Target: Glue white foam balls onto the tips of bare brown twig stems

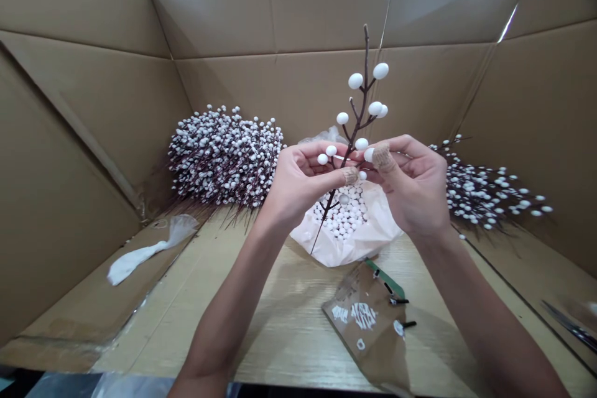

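Two bare hands work over a wooden tabletop [275, 305], a brown artificial berry branch [357, 127] raised between them. The left hand [305, 174] pinches the branch's stem, thumb and fingers closed on it partway along its length. The right hand [413, 183] has its thumb and fingertips clamped on a single white berry [369, 155] at the branch's side; whether that berry is seated on a twig cannot be told, as the fingertips cover the spot. Tan wrapping covers the tip of each thumb.

The branch leans, its bare top up and to the right, its thin lower end pointing down and to the left, with white berries on several of its twigs. Behind and below it, a pale plastic bag [385, 214] lies open, filled with loose white berries [345, 224]. Nearer the camera rests a cardboard piece [345, 295] smeared with white, bearing black stubs and a green strip [392, 281] along one edge.

A dense bundle of berry stems [224, 155] lies at left, a smaller pile of berry stems [489, 189] at right. A crumpled white wrapper [140, 261] sits near the left side, a metal tool [569, 327] at the right edge. Tall cardboard walls [326, 12] surround the tabletop.
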`<state>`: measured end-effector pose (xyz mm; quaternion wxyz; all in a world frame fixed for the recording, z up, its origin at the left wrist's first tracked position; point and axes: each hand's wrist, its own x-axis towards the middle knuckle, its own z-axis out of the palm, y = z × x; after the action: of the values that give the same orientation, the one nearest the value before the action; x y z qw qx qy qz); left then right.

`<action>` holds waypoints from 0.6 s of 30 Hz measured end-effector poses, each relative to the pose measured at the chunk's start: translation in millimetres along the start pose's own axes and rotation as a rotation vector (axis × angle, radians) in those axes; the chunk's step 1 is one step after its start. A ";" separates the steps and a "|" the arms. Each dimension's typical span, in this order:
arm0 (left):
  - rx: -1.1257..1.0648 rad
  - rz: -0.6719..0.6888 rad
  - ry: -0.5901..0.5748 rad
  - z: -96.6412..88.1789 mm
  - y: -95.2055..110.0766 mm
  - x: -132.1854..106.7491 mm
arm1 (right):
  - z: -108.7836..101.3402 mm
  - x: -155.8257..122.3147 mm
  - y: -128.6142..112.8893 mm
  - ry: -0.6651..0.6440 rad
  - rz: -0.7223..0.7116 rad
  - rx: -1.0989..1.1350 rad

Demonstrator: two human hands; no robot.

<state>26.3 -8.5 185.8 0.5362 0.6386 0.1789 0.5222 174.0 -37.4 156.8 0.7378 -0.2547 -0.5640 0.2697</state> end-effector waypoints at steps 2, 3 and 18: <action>0.009 0.009 0.001 -0.1 -0.4 0.1 | 0.4 -0.3 0.6 0.006 -0.005 -0.006; 0.011 0.014 -0.002 0.0 -0.4 0.2 | 0.5 -0.4 0.7 0.010 -0.007 -0.010; -0.017 0.015 0.002 4.8 3.5 -1.8 | -1.6 1.0 0.2 -0.001 0.007 -0.114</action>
<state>28.6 -13.6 188.6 0.5377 0.6348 0.1701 0.5281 175.8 -36.7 157.0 0.7208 -0.2982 -0.5779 0.2398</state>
